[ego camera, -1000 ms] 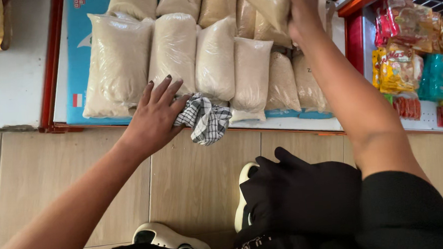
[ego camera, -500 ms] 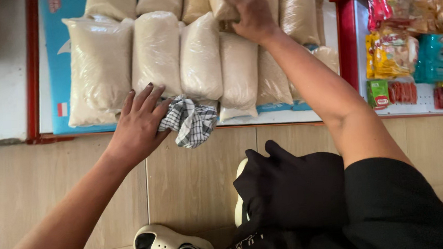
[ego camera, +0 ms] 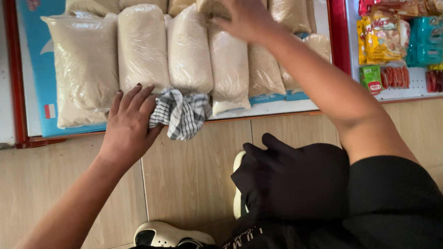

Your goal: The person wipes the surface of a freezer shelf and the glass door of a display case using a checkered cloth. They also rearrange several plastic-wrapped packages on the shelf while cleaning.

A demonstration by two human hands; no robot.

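My left hand (ego camera: 128,125) rests on a black-and-white checked cloth (ego camera: 181,113) at the front edge of a low shelf, fingers spread over the cloth's left side. My right hand (ego camera: 241,10) reaches to the back row and grips the top of a clear bag of pale grain (ego camera: 214,6). Several similar clear bags (ego camera: 141,48) lie side by side on the shelf in front of it. The cloth touches the bottom ends of two middle bags.
The shelf has a red frame (ego camera: 15,74) and a blue liner. To the right, another red-edged shelf (ego camera: 338,27) holds colourful snack packets (ego camera: 383,35). Beige floor tiles (ego camera: 194,176) lie below, with my dark-clothed knee and white shoes (ego camera: 169,236).
The view has drifted so the shelf sits higher and left. My right hand came down from the top edge onto a back-row bag. The left hand stays on the cloth.
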